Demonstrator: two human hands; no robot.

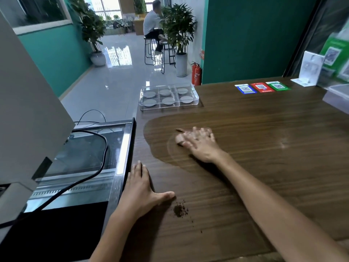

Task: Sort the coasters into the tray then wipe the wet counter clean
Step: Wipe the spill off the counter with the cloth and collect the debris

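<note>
left hand [140, 188] flat on desk [264, 167], fingers straight | right hand [198, 142] blurred on wet patch [160, 129], grip unclear | coasters [167, 100] in tray [168, 107] | QR stickers [261, 87], text unreadable

Motion blur smears the fingers of the right hand [196, 141] on the wet patch [160, 133], and whatever lies beneath them cannot be identified. The codes on three payment stickers [261, 87] beyond the patch are too small to read. Both forearms run off the bottom edge. A clear box [336, 97] and green signs [334, 55] are cut off at the right edge.
</note>
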